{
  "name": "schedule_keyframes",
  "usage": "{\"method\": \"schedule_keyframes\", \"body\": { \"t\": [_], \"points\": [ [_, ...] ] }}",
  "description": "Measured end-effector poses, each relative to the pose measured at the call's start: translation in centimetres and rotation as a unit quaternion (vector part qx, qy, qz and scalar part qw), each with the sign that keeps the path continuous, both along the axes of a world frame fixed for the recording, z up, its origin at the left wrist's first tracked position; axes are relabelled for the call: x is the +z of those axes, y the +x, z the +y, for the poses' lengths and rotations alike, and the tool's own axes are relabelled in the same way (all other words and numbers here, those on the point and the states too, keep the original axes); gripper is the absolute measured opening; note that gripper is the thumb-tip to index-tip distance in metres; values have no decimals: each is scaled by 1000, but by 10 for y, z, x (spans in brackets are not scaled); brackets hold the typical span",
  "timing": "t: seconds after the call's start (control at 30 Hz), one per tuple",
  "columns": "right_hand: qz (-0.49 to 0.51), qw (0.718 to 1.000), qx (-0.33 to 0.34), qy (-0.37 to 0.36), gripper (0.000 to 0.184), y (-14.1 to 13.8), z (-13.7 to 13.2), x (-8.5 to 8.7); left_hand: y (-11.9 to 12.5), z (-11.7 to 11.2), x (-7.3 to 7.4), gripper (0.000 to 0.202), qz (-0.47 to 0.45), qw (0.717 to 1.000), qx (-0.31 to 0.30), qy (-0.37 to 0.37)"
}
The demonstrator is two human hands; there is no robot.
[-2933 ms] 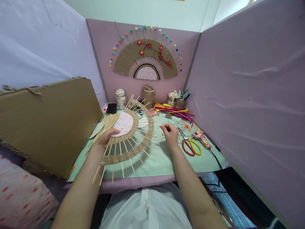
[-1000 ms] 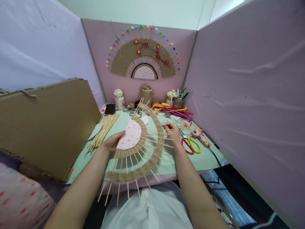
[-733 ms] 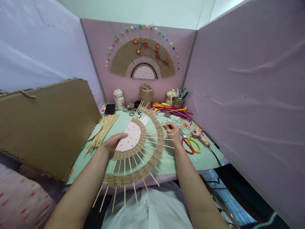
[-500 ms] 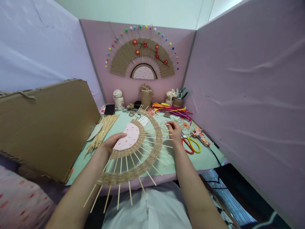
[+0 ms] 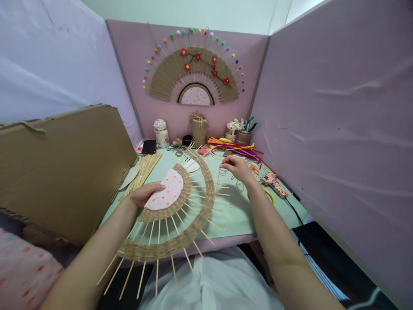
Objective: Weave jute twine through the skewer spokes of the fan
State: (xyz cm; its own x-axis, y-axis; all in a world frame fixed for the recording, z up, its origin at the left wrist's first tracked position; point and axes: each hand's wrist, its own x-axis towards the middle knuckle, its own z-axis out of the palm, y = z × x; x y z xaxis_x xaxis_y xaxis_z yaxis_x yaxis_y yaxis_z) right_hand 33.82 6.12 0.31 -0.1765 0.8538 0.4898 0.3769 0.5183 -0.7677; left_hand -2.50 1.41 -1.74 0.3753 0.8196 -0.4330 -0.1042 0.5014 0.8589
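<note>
My left hand (image 5: 146, 193) grips a half-round woven fan (image 5: 206, 204) by its straight edge, the thumb lying on the pink dotted fabric centre (image 5: 167, 189). Two bands of brown twine run across its bamboo sticks, whose bare tips poke out beyond the outer band. The fan is tilted, its lower end over my lap. Off the fan's right side, my right hand (image 5: 237, 167) is closed in a pinch on a thin strand of twine (image 5: 218, 177), which hangs toward the stick tips. Loose twine (image 5: 239, 186) lies curled on the table below that hand.
A bundle of bamboo sticks (image 5: 145, 168) and a cardboard sheet (image 5: 64, 172) are at left. Scissors (image 5: 270, 196), partly behind my right forearm, and a glue gun (image 5: 274, 184) lie right. Pipe cleaners (image 5: 237, 148) and jars stand behind; a finished fan (image 5: 167, 77) hangs on the wall.
The fan has shifted left and down with my left hand. My right hand has turned and lifted slightly, its fingertips now pointing left, and its forearm covers more of the scissors.
</note>
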Motion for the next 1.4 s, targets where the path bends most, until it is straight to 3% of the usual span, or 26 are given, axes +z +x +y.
{"method": "schedule_keyframes", "body": {
  "t": [0.13, 0.3, 0.43, 0.57, 0.87, 1.13, 1.4],
  "points": [
    [16, 991, 90, -94, 21, 6, 5, 3, -2, -4, -5, 29, -6, 1000, -9, -5],
    [128, 952, 177, -213, 24, 14, 12, -17, 4, -5, -8, 39, -18, 999, -34, -8],
    [202, 925, 207, -245, 27, 12, 13, -29, 8, -6, -10, 39, -6, 999, -40, -6],
    [229, 914, 220, -253, 29, 9, 8, -29, 11, -7, -11, 38, 2, 998, -55, -7],
    [221, 910, 217, -275, 34, -9, 2, -35, 18, -11, -10, 55, -18, 994, -107, 4],
    [215, 935, 140, -245, 28, -25, 14, -55, 15, -9, -18, 62, -50, 993, -107, 21],
    [207, 948, 106, -216, 31, -28, 14, -56, 20, -2, -19, 60, -76, 996, -9, 43]
  ]
}}
